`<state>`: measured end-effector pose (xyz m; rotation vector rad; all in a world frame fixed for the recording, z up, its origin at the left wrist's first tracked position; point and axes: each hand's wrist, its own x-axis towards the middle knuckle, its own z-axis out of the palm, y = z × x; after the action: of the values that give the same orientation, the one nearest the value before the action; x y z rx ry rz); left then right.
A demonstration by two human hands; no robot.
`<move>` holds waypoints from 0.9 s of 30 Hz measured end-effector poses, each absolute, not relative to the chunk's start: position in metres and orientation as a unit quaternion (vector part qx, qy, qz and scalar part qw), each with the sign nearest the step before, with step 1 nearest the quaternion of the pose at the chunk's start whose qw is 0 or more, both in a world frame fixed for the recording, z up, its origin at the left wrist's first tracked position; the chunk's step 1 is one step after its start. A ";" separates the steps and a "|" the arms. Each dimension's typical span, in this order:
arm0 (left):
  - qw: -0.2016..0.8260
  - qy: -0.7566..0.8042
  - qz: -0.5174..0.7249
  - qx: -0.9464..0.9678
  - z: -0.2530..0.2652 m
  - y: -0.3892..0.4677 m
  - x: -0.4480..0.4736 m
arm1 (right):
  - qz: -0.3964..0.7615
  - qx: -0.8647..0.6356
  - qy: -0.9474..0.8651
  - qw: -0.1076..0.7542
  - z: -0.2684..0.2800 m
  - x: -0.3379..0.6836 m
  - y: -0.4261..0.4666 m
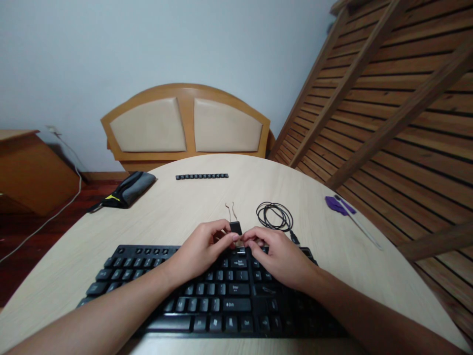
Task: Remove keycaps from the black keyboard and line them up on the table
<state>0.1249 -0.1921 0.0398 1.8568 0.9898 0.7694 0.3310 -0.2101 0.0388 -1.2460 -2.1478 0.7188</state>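
Observation:
A black keyboard (236, 304) lies in front of me under both forearms. Over its top row is a keycap puller with a small black handle (235, 228), two thin wires sticking up from it and more wire below. My left hand (207, 244) is closed on the puller, thumb and fingers at its lower part. The fingers of my right hand (275, 254) are pinched together at the lower wires, right above a top-row keycap (241, 250). Exact finger contact is partly hidden. Along the top row's left part, several key positions (148, 251) show bare sockets without caps.
A line of loose black keycaps (202, 176) sits at the table's far side. Right of centre lies a coiled black cable (275, 217). A dark pouch (131, 190) is at the left edge; a purple cloth (338, 205) and a thin stick (360, 224) are at the right.

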 end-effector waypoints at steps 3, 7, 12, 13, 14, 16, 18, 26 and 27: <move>0.451 0.398 0.315 0.734 0.039 -0.190 0.126 | 0.271 -0.466 -0.798 0.269 0.039 0.331 -0.210; 0.461 0.396 0.316 0.729 0.038 -0.189 0.126 | 0.270 -0.463 -0.800 0.270 0.039 0.331 -0.211; 0.437 0.400 0.292 0.751 0.038 -0.191 0.125 | 0.262 -0.454 -0.806 0.277 0.039 0.330 -0.210; 0.425 0.399 0.287 0.760 0.038 -0.192 0.125 | 0.258 -0.452 -0.808 0.277 0.040 0.330 -0.210; 0.412 0.396 0.286 0.769 0.038 -0.193 0.125 | 0.254 -0.450 -0.810 0.278 0.039 0.330 -0.210; 0.389 0.387 0.292 0.784 0.038 -0.194 0.126 | 0.247 -0.447 -0.813 0.278 0.039 0.331 -0.210; 0.374 0.382 0.294 0.792 0.038 -0.196 0.126 | 0.244 -0.441 -0.818 0.276 0.040 0.331 -0.211; 0.354 0.377 0.290 0.805 0.037 -0.197 0.125 | 0.222 -0.438 -0.834 0.250 0.041 0.329 -0.213; 0.354 0.375 0.291 0.806 0.037 -0.197 0.125 | 0.219 -0.437 -0.836 0.249 0.041 0.329 -0.213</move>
<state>0.1246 -0.1966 0.0366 2.0823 0.9703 0.7522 0.3293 -0.2128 0.0406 -1.1919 -2.2775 0.5978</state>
